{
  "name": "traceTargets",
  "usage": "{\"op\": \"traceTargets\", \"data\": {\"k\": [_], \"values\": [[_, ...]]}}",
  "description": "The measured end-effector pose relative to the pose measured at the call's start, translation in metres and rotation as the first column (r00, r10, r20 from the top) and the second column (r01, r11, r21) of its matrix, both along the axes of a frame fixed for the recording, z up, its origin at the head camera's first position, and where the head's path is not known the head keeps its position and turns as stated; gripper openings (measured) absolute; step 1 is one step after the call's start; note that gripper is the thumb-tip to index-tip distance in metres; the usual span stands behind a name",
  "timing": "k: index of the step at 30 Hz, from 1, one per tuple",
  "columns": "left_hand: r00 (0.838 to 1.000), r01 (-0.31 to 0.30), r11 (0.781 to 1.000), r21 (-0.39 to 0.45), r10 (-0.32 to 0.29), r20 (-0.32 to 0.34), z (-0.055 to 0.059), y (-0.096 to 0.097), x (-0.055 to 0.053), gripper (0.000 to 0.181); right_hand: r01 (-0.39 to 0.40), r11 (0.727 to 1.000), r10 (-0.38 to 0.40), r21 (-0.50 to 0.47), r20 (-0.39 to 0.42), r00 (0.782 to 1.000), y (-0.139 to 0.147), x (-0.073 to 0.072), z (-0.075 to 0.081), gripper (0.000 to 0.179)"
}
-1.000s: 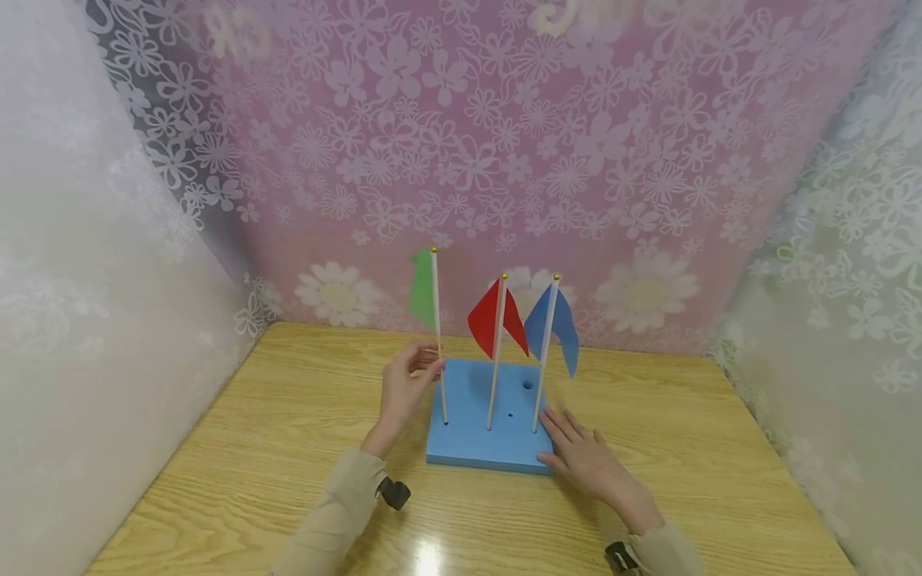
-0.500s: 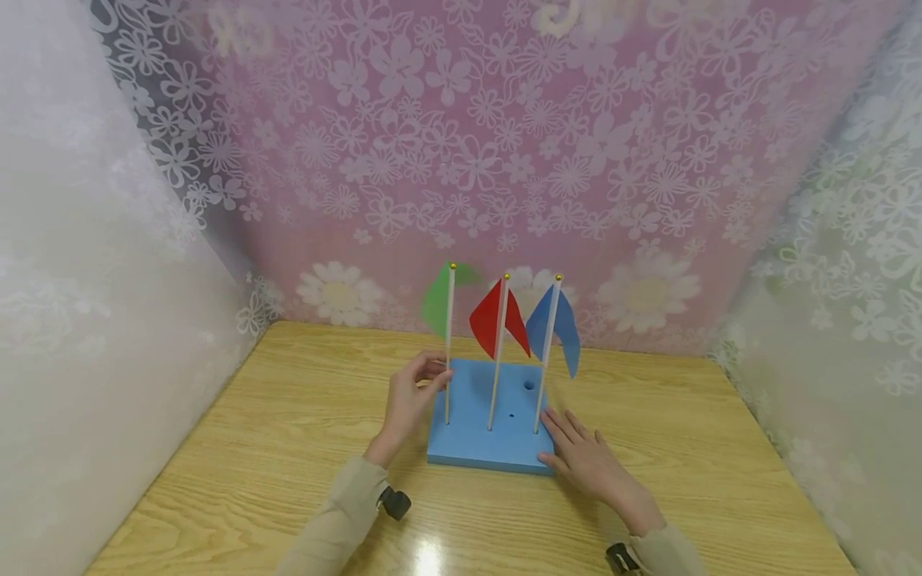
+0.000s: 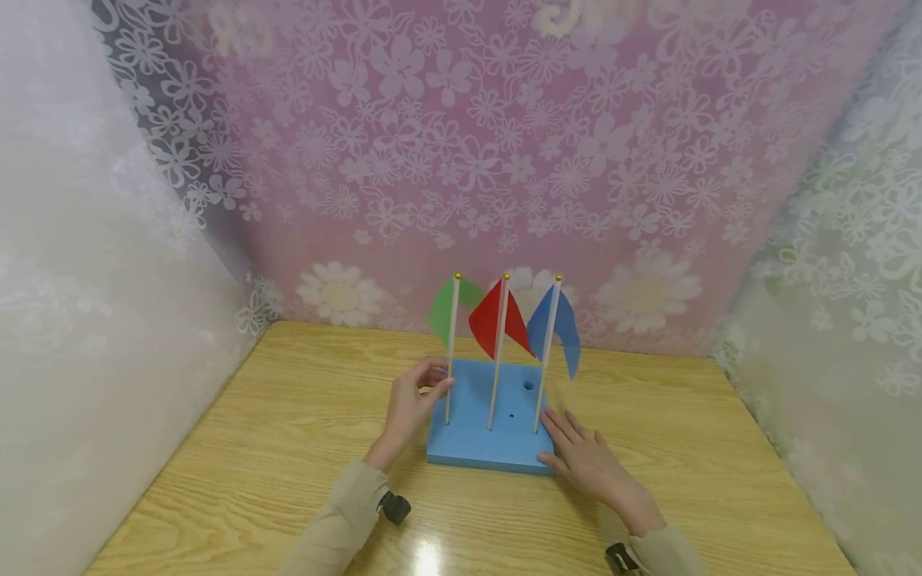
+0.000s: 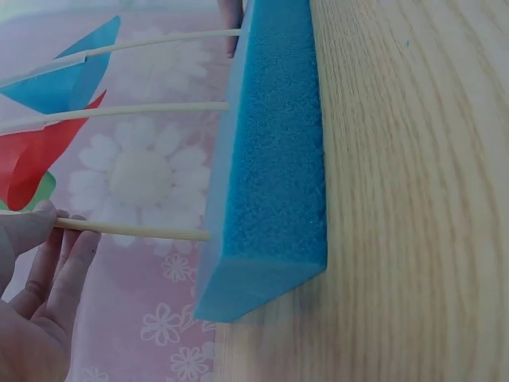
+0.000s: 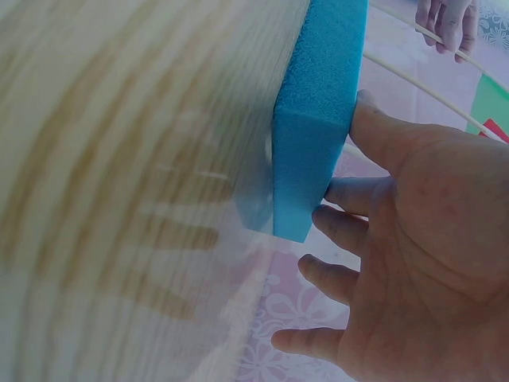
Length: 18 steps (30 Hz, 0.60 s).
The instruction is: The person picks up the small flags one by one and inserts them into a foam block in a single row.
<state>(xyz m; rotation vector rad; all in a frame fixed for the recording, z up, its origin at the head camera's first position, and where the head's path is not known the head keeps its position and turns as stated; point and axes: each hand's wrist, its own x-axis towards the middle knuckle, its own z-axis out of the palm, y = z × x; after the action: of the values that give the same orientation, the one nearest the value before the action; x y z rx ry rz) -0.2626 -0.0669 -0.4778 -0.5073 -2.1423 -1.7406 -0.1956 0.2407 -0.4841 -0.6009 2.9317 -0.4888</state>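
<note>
A blue foam block (image 3: 475,448) lies flat on the table, with three flags on thin wooden sticks upright in its top. My left hand (image 3: 410,404) pinches the stick of the green flag (image 3: 441,316) between thumb and fingers; its lower end meets the block at the left. The red flag (image 3: 487,324) stands in the middle and the blue flag (image 3: 565,328) at the right, both untouched. My right hand (image 3: 587,460) rests against the block's right edge, fingers spread and fairly straight. In the right wrist view its thumb (image 5: 382,135) touches the foam's upper edge.
Behind the blue flag's stick the block has a larger round hole (image 3: 528,385), and a small hole (image 3: 511,415) nearer the middle. The wooden table (image 3: 288,416) is bounded by flower-patterned cloth (image 3: 403,160) at the back and sides.
The green flag's stick has moved right and down, from a leftward lean to standing nearly in line with the others. My left hand moved with it; the right hand stayed put.
</note>
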Motion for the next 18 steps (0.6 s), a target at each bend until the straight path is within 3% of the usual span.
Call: {"op": "traceTargets", "data": {"k": [6, 18], "values": [[1.000, -0.008, 1.000, -0.010, 0.008, -0.014, -0.0013, 0.0007, -0.0021, 0.016, 0.002, 1.000, -0.002, -0.003, -0.008, 1.000, 0.0003, 0.0003, -0.0004, 0.068], [0.998, -0.028, 0.996, -0.085, 0.032, 0.045, -0.0063, 0.0045, 0.0022, 0.021, -0.008, 1.000, 0.008, -0.012, -0.003, 1.000, 0.0017, -0.0015, -0.0024, 0.068]]}}
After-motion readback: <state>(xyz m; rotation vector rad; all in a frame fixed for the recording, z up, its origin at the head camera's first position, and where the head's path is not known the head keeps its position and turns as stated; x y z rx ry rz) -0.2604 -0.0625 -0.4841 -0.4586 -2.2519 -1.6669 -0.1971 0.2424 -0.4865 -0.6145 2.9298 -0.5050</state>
